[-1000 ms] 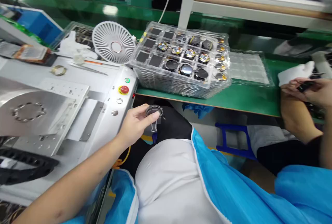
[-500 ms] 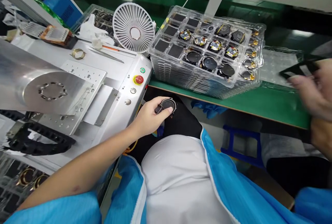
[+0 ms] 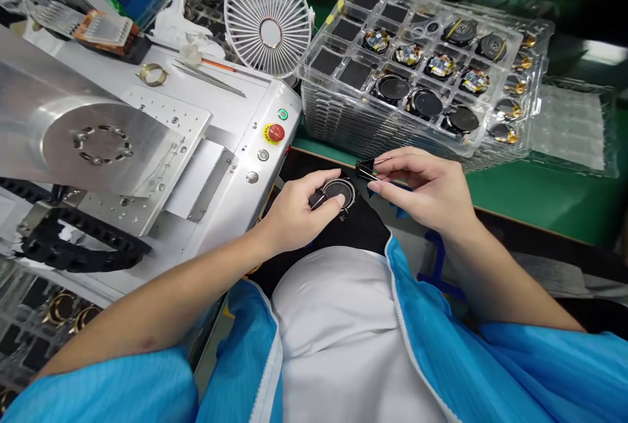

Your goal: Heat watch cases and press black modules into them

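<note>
My left hand (image 3: 299,210) is closed around the edge of a round watch case (image 3: 342,193) with a dark face and a metallic rim, held above my lap with the thumb on the face. A small black piece (image 3: 318,199) shows between the thumb and forefinger at the case's left side; its kind is unclear. Just right of the case, my right hand (image 3: 426,187) pinches a black binder clip (image 3: 365,169) by its silver wire handles. The clip is close to the case's upper right edge; I cannot tell whether they touch.
A stack of clear plastic trays (image 3: 338,106) holds round watch parts on the green bench (image 3: 564,197). A white fan (image 3: 269,17) stands beside it. To the left are a machine panel with a red emergency button (image 3: 275,133), tweezers (image 3: 210,78) and a metal plate (image 3: 98,148).
My right hand has come in from the far right to beside the watch case, bringing the binder clip. The left hand keeps its hold; the view has shifted slightly.
</note>
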`<action>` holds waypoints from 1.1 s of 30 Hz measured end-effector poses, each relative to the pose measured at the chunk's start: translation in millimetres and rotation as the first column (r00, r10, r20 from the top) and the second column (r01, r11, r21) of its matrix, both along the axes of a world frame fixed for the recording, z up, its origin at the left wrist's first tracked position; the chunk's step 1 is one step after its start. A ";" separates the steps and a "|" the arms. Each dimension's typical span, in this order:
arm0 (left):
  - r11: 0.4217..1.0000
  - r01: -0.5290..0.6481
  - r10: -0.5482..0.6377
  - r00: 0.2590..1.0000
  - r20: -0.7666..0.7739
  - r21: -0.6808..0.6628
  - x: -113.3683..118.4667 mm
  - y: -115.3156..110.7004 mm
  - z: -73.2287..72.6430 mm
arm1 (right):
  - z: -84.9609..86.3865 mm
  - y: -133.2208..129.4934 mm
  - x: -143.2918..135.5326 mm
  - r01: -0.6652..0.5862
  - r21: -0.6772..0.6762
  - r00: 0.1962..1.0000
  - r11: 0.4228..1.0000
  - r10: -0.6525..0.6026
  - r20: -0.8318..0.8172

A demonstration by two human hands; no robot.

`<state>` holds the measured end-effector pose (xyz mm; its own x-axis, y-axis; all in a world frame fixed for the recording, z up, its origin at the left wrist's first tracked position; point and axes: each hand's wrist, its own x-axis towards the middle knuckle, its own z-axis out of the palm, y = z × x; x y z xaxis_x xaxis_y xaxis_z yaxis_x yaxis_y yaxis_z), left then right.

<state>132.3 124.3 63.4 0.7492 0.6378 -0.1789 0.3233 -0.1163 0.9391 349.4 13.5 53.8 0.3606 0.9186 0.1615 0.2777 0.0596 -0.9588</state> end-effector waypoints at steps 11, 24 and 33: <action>0.992 0.017 -0.015 1.000 0.017 -0.122 1.2 0.9 0.8 | 5.8 12.4 4.9 -0.161 -0.196 0.861 0.967 0.041 -0.508; 0.994 0.050 -0.049 0.999 0.018 -0.100 1.7 1.3 -0.1 | 5.0 19.6 -12.4 -0.198 -0.177 0.869 0.964 0.089 -0.486; 0.996 0.028 -0.027 1.000 0.010 -0.081 0.5 0.1 -3.1 | 0.3 19.5 -11.4 -0.209 -0.173 0.865 0.963 0.099 -0.492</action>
<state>132.9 124.4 60.3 0.7679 0.6007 -0.2225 0.3124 -0.0481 0.9487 338.0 33.0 54.2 0.1938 0.9608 -0.1981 -0.2100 -0.1567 -0.9651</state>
